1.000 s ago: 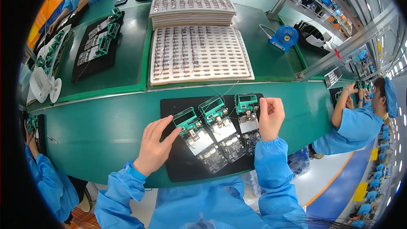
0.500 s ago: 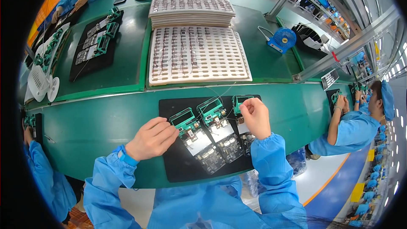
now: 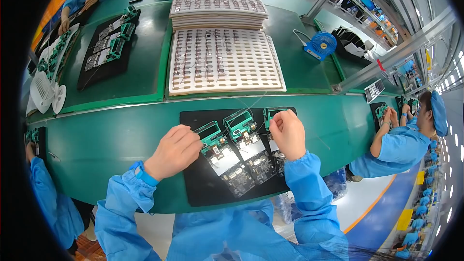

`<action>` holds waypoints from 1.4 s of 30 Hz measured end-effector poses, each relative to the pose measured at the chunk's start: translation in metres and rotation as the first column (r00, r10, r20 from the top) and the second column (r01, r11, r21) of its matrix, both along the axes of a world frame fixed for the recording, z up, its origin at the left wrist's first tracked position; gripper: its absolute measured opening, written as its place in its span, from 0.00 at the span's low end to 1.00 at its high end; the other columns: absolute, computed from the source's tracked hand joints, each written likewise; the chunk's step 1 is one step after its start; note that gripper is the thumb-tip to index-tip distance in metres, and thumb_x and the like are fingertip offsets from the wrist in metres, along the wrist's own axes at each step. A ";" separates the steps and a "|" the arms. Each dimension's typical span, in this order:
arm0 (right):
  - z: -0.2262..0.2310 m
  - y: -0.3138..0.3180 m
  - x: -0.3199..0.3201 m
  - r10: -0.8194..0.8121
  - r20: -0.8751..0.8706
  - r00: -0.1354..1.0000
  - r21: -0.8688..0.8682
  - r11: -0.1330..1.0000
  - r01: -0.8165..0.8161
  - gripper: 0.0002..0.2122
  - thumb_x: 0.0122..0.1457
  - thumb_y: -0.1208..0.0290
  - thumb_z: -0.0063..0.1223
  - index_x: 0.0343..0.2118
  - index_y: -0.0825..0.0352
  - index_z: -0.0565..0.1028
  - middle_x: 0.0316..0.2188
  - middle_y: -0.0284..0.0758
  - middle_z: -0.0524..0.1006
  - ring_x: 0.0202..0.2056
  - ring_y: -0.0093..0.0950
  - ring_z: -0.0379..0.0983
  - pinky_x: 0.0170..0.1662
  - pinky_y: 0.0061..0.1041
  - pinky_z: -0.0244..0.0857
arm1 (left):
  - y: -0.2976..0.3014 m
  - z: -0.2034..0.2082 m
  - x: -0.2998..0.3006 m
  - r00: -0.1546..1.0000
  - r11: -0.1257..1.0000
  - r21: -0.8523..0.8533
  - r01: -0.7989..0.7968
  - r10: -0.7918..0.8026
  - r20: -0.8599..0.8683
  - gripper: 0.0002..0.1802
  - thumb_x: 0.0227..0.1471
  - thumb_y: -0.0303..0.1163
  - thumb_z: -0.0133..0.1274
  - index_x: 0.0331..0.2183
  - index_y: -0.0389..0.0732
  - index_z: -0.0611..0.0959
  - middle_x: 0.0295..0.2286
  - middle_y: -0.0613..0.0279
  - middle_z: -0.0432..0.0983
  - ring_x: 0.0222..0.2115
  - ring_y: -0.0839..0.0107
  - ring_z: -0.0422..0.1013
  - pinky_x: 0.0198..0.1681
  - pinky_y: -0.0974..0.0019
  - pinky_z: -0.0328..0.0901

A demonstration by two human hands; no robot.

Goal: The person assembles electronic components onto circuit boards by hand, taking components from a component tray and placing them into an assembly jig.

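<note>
Three circuit board assemblies with green plastic frames lie side by side on a black mat. My left hand is closed, its curled fingertips at the green frame of the left board assembly. Whatever those fingers hold is hidden behind them. The middle board assembly lies between my hands, a thin wire rising near its frame. At the right board assembly, my right hand has thumb and finger pinched together by the green frame. It covers part of that assembly, and I cannot make out anything in the pinch.
Beyond the mat, a white slotted tray holds rows of small wired parts, before a stack of similar trays. A blue fan stands right of them. More board assemblies lie on another mat. A co-worker sits at right.
My left hand has rolled a little at the left frame, its knuckles now higher and its fingers more curled. My right hand stays pinched at the right frame, with slight finger movement.
</note>
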State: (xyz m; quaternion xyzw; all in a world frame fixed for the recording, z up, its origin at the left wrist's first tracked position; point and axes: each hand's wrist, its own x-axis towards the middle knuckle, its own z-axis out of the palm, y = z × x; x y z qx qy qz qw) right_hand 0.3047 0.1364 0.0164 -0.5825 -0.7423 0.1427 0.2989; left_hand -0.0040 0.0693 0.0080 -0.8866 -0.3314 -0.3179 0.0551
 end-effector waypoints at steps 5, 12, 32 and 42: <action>-0.013 0.011 0.015 -0.103 -0.212 0.972 -0.213 0.975 0.057 0.05 0.55 0.76 0.58 0.28 0.71 0.74 0.24 0.37 0.73 0.22 0.27 0.72 0.27 0.29 0.67 | -0.001 -0.001 0.012 0.927 0.943 -0.312 -0.116 0.216 0.307 0.12 0.38 0.19 0.61 0.29 0.39 0.78 0.30 0.60 0.72 0.33 0.59 0.70 0.38 0.59 0.65; -0.020 0.008 0.017 -0.191 -0.304 0.933 -0.043 0.981 0.187 0.04 0.56 0.78 0.58 0.29 0.71 0.74 0.26 0.36 0.73 0.21 0.24 0.69 0.26 0.26 0.65 | 0.016 0.014 0.042 0.944 0.984 -0.143 -0.105 0.144 0.296 0.11 0.39 0.21 0.62 0.30 0.39 0.79 0.31 0.60 0.72 0.34 0.59 0.70 0.41 0.57 0.66; 0.016 -0.045 -0.004 0.027 -0.264 0.964 0.109 0.994 0.002 0.06 0.52 0.82 0.61 0.29 0.68 0.73 0.27 0.34 0.72 0.22 0.24 0.73 0.26 0.24 0.66 | 0.040 0.006 0.068 0.990 0.999 0.031 0.016 -0.011 -0.139 0.07 0.43 0.25 0.56 0.30 0.36 0.80 0.30 0.61 0.72 0.35 0.64 0.71 0.53 0.52 0.66; 0.016 -0.059 -0.021 0.227 -0.327 0.917 0.087 0.974 -0.210 0.06 0.52 0.83 0.59 0.30 0.67 0.73 0.41 0.35 0.78 0.26 0.20 0.74 0.20 0.18 0.63 | 0.032 0.016 0.081 0.954 0.973 -0.179 -0.148 0.189 0.235 0.11 0.39 0.20 0.61 0.29 0.39 0.78 0.29 0.59 0.72 0.34 0.58 0.71 0.49 0.52 0.65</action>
